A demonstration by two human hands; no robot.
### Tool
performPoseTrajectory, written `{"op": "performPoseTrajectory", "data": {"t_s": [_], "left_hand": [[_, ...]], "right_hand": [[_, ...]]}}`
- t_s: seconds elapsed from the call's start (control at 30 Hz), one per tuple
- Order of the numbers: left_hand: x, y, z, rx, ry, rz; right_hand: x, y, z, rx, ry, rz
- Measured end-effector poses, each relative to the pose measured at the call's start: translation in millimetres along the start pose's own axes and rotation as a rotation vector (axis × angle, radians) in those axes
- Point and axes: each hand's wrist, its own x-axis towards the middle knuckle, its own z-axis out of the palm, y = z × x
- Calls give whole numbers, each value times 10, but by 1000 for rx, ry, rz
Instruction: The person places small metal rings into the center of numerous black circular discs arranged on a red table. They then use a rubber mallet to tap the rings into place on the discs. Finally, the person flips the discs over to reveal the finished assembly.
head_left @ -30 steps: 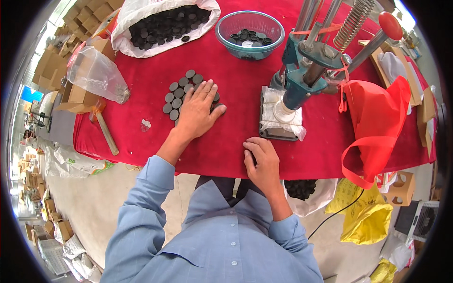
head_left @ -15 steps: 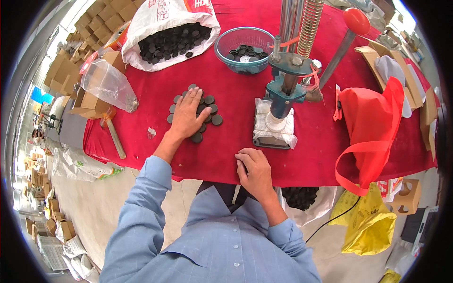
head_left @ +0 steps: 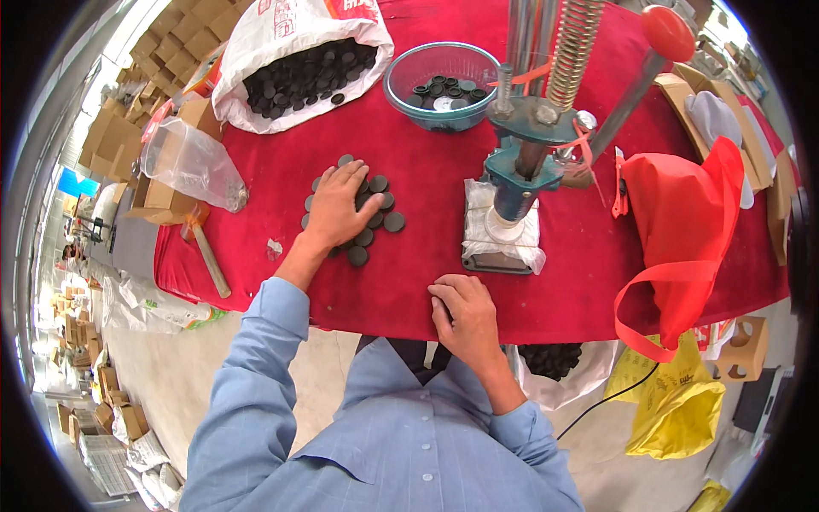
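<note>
On the red cloth, several black round caps lie in a loose cluster. My left hand rests palm down over them with its fingers stretched out, covering part of the cluster. Near the front edge of the table, my right hand lies on the cloth, its fingers loosely bent and the thumb apart. I see nothing in it; the underside of the palm is hidden. Beyond that hand stands a green hand press, its white round head down on a plastic-wrapped pad over the metal base.
A white sack spills black caps at the back left, beside a blue-green plastic basket of caps. A clear container and a hammer lie left. The press's red-knobbed lever and a red bag are right.
The view has shifted slightly. Both hands hold nearly the same places, the left on the caps and the right by the table edge.
</note>
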Motion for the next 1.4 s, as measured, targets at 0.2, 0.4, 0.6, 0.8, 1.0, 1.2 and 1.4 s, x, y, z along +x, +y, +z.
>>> {"op": "performPoseTrajectory", "data": {"t_s": [0.2, 0.4, 0.6, 0.8, 1.0, 1.2, 1.4], "left_hand": [[-100, -793, -527, -259, 388, -351], [-530, -823, -607, -182, 359, -445], [-826, -320, -336, -319, 241, -349], [-621, -48, -215, -176, 72, -155], [-538, -153, -41, -9, -21, -73], [-450, -165, -65, 97, 1, -1], [-421, -238, -92, 105, 95, 69]], "right_hand": [[-2, 0, 50, 13, 13, -16], [6, 2, 15, 0, 7, 14], [4, 1, 43, -7, 6, 4], [31, -17, 43, -19, 1, 17], [23, -25, 48, -19, 17, 14], [11, -26, 55, -39, 5, 7], [18, -25, 65, -24, 26, -8]]}}
